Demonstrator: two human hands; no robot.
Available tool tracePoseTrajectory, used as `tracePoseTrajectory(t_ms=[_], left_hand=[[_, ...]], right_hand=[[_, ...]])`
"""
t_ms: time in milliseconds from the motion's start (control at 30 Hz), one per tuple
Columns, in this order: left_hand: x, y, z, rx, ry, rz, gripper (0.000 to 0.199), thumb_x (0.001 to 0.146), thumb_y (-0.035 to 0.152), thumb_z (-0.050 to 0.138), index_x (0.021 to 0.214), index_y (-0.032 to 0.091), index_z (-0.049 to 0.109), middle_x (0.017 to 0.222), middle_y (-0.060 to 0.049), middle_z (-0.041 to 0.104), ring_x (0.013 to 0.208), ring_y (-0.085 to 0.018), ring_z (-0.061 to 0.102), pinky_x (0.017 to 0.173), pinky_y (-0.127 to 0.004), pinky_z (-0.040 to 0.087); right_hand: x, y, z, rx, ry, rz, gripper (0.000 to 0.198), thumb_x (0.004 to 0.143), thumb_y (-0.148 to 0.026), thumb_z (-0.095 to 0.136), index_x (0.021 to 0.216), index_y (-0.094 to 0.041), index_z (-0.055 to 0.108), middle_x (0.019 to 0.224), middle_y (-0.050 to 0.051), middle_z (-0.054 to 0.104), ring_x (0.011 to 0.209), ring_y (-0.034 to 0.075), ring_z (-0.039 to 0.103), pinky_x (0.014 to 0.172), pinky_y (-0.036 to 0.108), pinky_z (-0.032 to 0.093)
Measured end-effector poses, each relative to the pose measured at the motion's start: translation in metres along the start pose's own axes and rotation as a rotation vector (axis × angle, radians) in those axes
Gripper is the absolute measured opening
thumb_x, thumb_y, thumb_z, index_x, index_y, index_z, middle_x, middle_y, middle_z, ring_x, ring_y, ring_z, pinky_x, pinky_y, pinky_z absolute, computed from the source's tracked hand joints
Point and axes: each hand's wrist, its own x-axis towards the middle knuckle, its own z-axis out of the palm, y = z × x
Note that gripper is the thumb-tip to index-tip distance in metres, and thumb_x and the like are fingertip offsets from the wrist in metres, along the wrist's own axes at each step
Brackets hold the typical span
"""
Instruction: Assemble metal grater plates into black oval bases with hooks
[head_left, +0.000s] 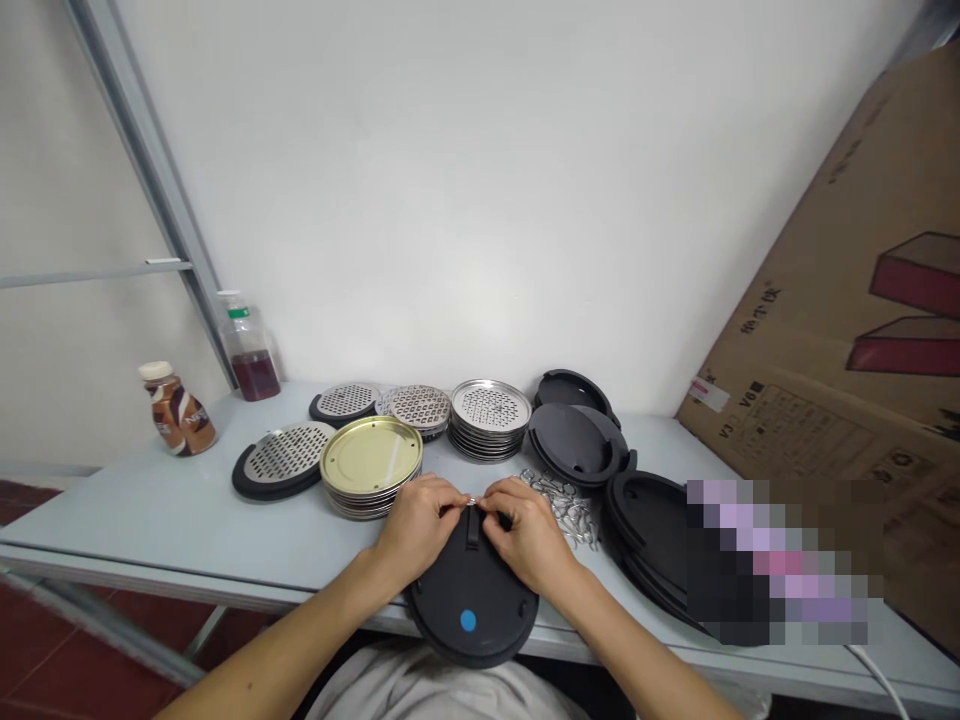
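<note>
My left hand [421,522] and my right hand [525,528] meet at the far edge of a black round base [474,595]. Fingertips of both are closed in a pinch on a small shiny metal wire piece [472,502], whose exact shape I cannot make out. A blue round sticker [468,621] marks the base, which overhangs the table's front edge above my lap. A raised black strip runs down from my fingertips. Just right of my right hand lies a pile of bent metal wire hooks [564,508]. A stack of gold-coloured metal discs [373,455] is beside my left hand.
Perforated silver discs [491,405] are stacked toward the wall, with black-rimmed ones [283,460] at left. More black round bases [652,520] sit at right, partly under a pixelated patch. Two bottles [180,412] stand far left. A large cardboard box [840,400] leans at right.
</note>
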Motion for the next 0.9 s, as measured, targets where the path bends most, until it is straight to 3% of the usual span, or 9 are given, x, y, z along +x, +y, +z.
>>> tracePoseTrajectory(t_ms=[467,900], left_hand=[[0.0011,-0.0012,0.0006,0.019,-0.017,0.002,0.024,0.081,0.0,0.068,0.083,0.021,0.079,0.081,-0.002,0.079,0.077,-0.019,0.07,0.076,-0.03,0.052],[0.005,0.0024,0.0005,-0.029,-0.064,-0.009,0.027,0.081,-0.002,0.064,0.086,0.02,0.079,0.082,-0.002,0.076,0.08,-0.019,0.069,0.077,-0.029,0.051]], right_hand=[[0.0014,-0.0038,0.0005,-0.07,0.007,0.025,0.023,0.076,0.0,0.058,0.065,-0.02,0.064,0.07,0.001,0.057,0.074,0.019,0.055,0.067,0.029,0.039],[-0.002,-0.0059,-0.0011,-0.072,0.049,0.102,0.022,0.074,-0.002,0.054,0.07,-0.02,0.066,0.071,0.002,0.056,0.072,0.019,0.055,0.067,0.029,0.041]])
